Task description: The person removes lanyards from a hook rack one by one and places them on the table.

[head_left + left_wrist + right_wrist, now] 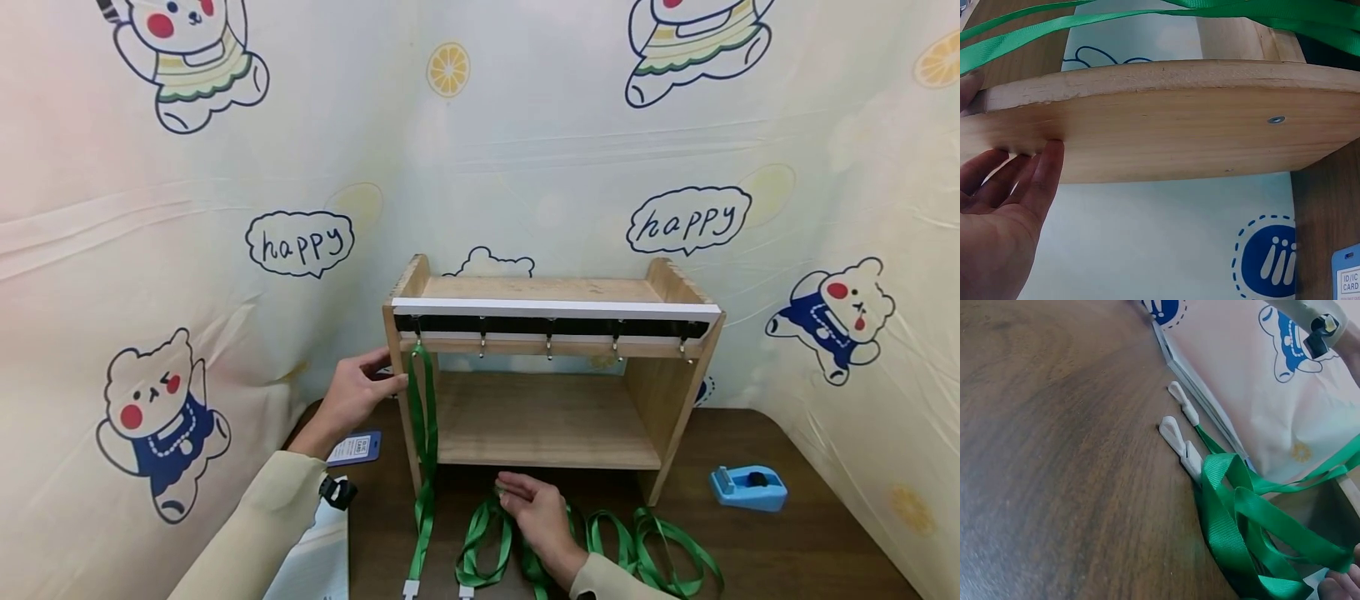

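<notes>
A wooden shelf [547, 421] stands on the table, with a row of several metal hooks [550, 337] along its upper front. One green lanyard [423, 433] hangs from the leftmost hook, its white clip reaching down in front. My left hand [358, 392] holds the shelf's left side panel [1166, 131], fingers against the outer face and thumb at the front edge. Low before the shelf, my right hand [542, 515] pinches a looped green lanyard [1272, 531] between thumb and fingers. More green lanyards [671, 554] lie on the table around and right of that hand.
A blue tape dispenser [748, 487] sits on the dark wooden table [810, 550] at right. Left of the shelf lie a blue ID card holder [356, 448] and a pale flat item [318, 554]. Patterned cloth [495, 167] hangs behind and at both sides.
</notes>
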`<act>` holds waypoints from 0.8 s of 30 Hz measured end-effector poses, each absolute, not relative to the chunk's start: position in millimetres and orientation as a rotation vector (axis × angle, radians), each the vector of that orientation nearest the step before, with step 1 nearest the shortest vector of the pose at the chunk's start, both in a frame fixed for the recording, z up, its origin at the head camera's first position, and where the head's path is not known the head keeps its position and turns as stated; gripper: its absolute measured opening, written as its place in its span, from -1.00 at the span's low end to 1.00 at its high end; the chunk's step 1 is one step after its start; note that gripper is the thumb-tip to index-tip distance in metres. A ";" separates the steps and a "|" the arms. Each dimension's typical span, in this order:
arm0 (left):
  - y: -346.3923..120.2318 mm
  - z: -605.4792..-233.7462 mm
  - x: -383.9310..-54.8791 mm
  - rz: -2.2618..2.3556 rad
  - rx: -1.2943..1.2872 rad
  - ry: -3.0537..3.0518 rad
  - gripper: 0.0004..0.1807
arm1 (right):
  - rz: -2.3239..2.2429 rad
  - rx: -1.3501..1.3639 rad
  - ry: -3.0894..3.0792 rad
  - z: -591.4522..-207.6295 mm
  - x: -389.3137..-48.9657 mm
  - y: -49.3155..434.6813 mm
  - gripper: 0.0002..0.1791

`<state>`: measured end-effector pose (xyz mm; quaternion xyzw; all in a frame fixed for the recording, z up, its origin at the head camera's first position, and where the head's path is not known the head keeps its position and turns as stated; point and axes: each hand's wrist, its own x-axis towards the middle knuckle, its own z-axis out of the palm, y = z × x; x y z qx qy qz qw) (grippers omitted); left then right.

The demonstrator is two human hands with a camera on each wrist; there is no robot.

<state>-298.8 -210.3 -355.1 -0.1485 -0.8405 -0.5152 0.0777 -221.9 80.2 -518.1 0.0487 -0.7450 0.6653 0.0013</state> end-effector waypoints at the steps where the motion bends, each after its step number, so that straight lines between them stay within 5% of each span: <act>1: -210.4 -355.1 -298.8 -1.544 -0.444 -2.517 -0.30 | 2.097 0.153 -2.328 -517.6 -222.1 80.3 -0.60; 24: -209.7 -355.0 -299.1 -1.544 -0.433 -2.521 -0.31 | 2.271 0.173 -2.210 -505.4 -220.7 85.9 -0.64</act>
